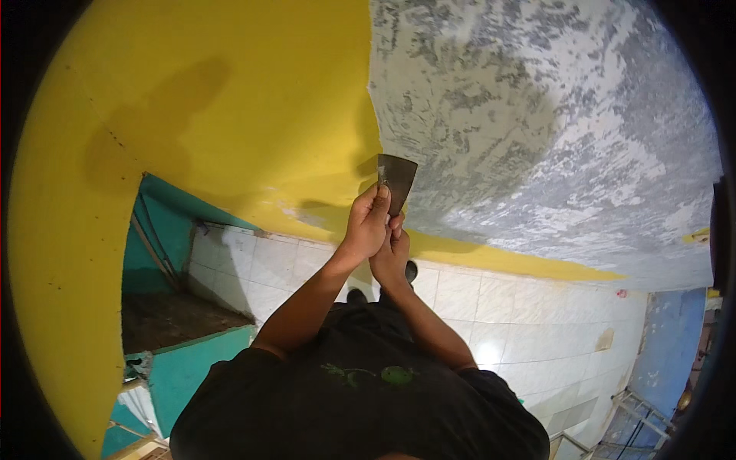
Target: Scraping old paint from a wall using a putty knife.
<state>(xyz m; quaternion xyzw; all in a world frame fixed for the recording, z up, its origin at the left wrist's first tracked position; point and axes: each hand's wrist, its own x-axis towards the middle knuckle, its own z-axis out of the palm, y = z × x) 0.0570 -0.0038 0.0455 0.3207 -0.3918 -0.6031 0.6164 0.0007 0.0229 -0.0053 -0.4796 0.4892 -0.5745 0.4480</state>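
Observation:
My two hands hold a metal scraper (putty knife) [399, 177] out in front of my chest, its wide edge pointing up and away. The thumb of my left hand [368, 221] presses on the lower part of the dark blade. Lower and to the right, my right hand [393, 244] is closed around the tool's lower end; the fingers hide the handle. Behind the blade runs the border between yellow wall paint [287, 103] and a patchy grey-and-white wall surface [489, 109]. Whether the blade's edge touches the wall, I cannot tell.
White tiles [512, 310] cover the floor below. At left, an opening shows a green wall [195, 368] and a brown ledge [184, 319]. A metal ladder-like frame [644, 417] stands at lower right near a blue surface [667, 345].

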